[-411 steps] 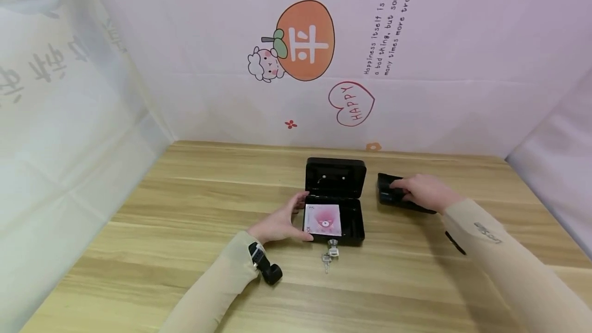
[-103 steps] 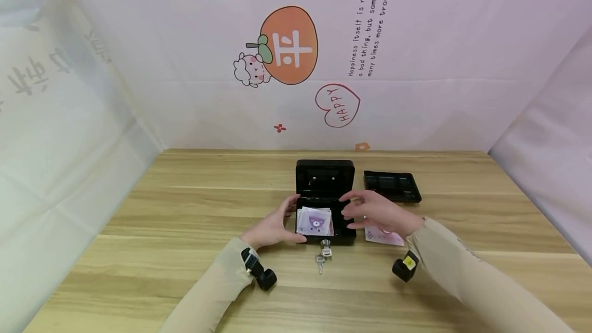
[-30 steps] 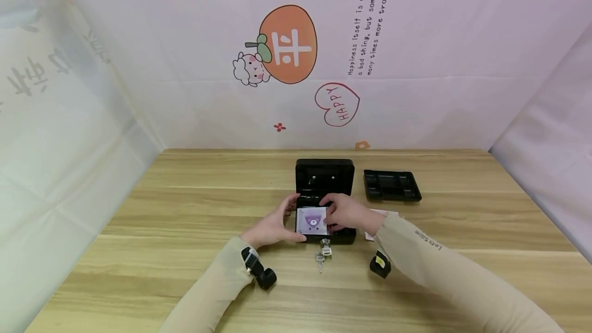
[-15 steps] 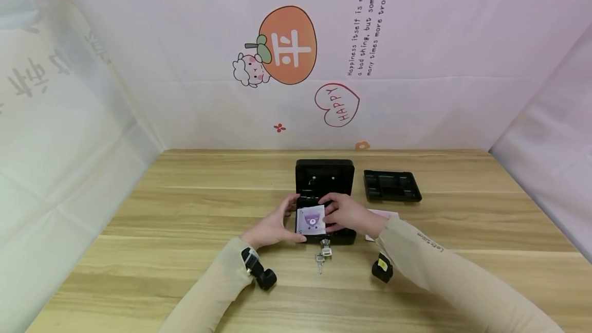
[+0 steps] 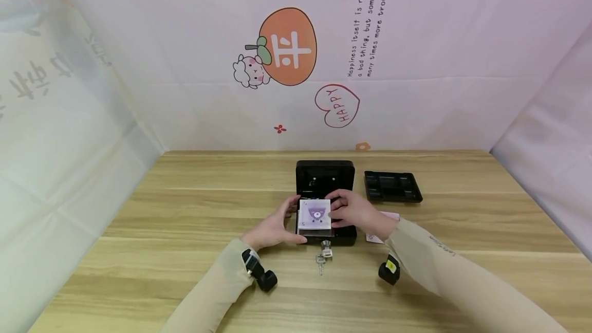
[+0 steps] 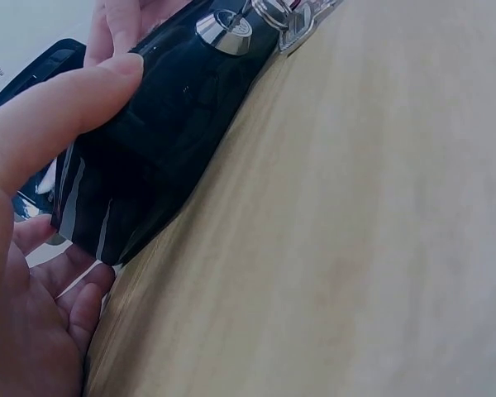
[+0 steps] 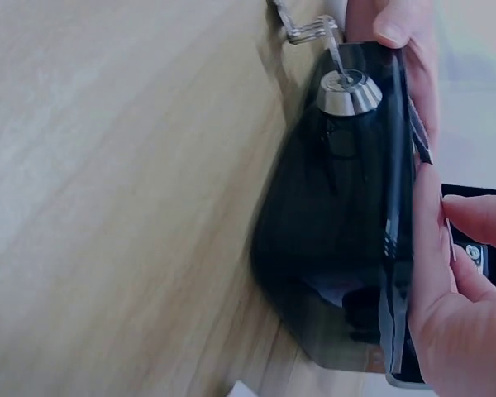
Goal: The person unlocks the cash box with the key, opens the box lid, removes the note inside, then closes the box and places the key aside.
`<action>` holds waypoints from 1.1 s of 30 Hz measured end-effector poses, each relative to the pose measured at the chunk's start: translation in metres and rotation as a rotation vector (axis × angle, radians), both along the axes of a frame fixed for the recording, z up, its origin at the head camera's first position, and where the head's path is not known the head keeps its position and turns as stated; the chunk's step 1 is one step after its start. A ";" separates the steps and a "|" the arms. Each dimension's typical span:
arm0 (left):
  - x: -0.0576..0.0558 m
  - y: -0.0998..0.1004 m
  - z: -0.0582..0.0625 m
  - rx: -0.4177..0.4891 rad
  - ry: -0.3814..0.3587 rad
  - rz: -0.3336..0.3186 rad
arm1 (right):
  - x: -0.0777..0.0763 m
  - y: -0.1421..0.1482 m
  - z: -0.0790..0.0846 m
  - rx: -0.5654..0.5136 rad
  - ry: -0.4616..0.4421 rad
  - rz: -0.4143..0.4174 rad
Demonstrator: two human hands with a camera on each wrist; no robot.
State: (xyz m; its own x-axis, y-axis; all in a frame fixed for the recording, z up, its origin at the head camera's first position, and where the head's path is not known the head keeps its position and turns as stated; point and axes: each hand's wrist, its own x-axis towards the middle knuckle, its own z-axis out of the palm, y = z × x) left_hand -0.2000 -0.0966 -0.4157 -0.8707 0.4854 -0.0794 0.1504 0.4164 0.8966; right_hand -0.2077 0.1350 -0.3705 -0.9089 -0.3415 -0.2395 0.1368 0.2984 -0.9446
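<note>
Wood-grain tbl (image 5: 176, 209), pale cloth backdrop (image 5: 430, 112) w/ orange fruit print (image 5: 302, 24) & red heart (image 5: 341, 106).

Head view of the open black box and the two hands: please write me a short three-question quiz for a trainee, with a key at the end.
1. Multiple choice. What does the right hand hold?
A) a red pen
B) a purple-printed white paper slip
C) a white cup
2. Short answer. Which hand grips the left end of the black rectangular hinged box?
3. True or false. The black rectangular compartment tray lies outside the box.

Key:
1. B.
2. The left hand.
3. True; it lies on the light wood-grain table, to the right of the box.
</note>
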 end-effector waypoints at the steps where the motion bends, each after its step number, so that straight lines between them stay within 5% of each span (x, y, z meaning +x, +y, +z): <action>1: 0.000 0.000 0.000 0.001 -0.001 0.000 | 0.000 0.002 0.001 0.003 0.004 0.000; 12: 0.000 -0.001 0.000 -0.010 0.024 -0.007 | 0.003 0.029 0.011 0.023 0.030 -0.013; 33: 0.001 0.001 0.000 -0.003 0.016 -0.009 | 0.013 0.064 0.000 0.018 0.014 -0.028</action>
